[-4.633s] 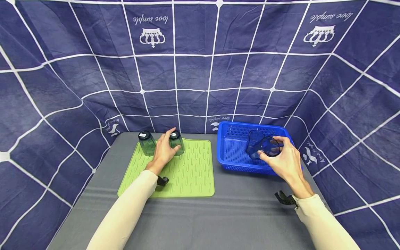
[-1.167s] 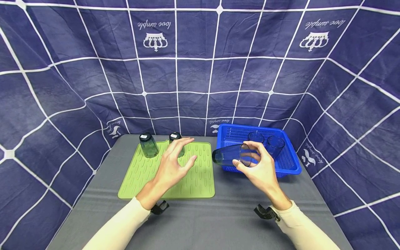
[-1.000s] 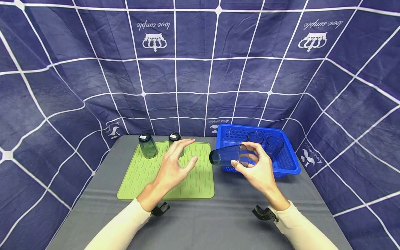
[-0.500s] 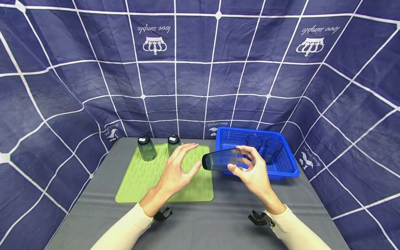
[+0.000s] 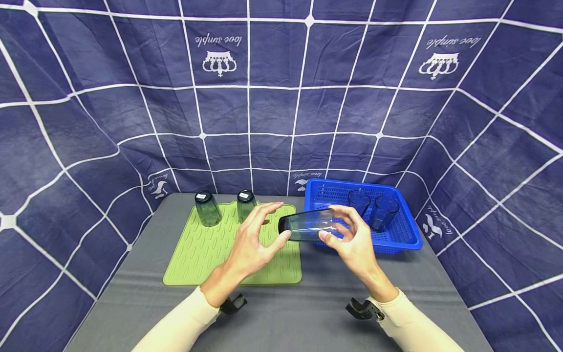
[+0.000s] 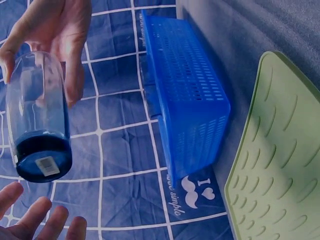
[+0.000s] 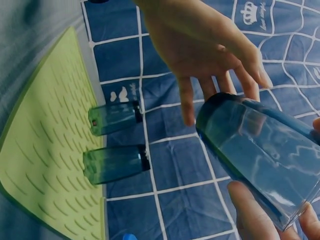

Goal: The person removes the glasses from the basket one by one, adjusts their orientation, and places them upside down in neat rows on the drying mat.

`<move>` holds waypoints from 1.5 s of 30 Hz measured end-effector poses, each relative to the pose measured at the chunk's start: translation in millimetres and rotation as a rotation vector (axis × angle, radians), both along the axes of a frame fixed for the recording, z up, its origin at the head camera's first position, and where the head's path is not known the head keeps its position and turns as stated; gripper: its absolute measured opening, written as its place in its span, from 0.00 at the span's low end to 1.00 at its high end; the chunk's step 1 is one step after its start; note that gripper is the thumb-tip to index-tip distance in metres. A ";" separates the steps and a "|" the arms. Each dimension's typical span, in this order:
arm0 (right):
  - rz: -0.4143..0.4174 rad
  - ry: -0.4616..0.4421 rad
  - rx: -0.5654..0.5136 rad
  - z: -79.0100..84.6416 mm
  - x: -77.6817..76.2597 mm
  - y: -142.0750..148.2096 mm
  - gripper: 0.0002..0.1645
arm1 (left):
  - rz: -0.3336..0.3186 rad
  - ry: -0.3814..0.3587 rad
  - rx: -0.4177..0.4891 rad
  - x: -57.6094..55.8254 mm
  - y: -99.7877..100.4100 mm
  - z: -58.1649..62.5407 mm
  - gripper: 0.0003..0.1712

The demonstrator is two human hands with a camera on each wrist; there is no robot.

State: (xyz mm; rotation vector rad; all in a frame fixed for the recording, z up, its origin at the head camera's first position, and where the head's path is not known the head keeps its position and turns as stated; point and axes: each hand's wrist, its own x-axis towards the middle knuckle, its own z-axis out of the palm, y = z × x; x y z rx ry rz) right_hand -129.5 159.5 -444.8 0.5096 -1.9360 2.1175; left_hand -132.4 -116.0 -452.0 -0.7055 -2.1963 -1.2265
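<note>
My right hand (image 5: 356, 244) holds a tinted drinking glass (image 5: 308, 226) near its rim, fingers and thumb on either side. The glass lies sideways in the air, its dark base toward my left hand (image 5: 255, 244). That hand has its fingers spread around the base end. In the left wrist view a white sticker (image 6: 47, 166) shows on the base, with the left fingertips (image 6: 37, 210) just short of it. Two other glasses stand upside down at the back of the green drying mat (image 5: 228, 264): one at the left (image 5: 208, 209), one beside it (image 5: 246, 206).
A blue plastic basket (image 5: 406, 239) stands at the right of the grey table (image 5: 303, 318), two more glasses inside it, one at the left (image 5: 358, 200) and one at the right (image 5: 384, 213). Dark blue curtains (image 5: 272, 107) with white lines enclose the back and sides.
The left hand has let go of the second glass on the mat and moved right. The right hand has lifted a glass from the basket, carrying it left and tipping it sideways, base toward the left hand.
</note>
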 end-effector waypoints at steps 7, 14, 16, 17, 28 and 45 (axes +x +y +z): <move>0.013 0.020 -0.042 -0.2 0.8 -4.5 0.38 | -0.045 -0.020 0.049 1.8 3.9 1.0 0.40; 0.017 -0.044 -0.106 -0.5 3.6 -8.3 0.36 | -0.091 -0.038 0.103 3.5 8.5 2.3 0.42; 0.019 -0.067 -0.120 -0.9 4.4 -9.5 0.36 | -0.093 -0.046 0.100 4.1 10.4 2.3 0.43; 0.020 -0.077 -0.125 -1.2 4.7 -10.2 0.35 | -0.092 -0.046 0.096 4.1 11.4 1.9 0.44; 0.092 -0.106 -0.201 -3.0 5.7 -15.1 0.33 | -0.096 -0.062 0.109 5.2 20.0 0.3 0.46; 0.155 -0.129 -0.264 -4.2 6.1 -17.2 0.34 | -0.120 -0.046 0.176 5.1 26.7 -1.5 0.39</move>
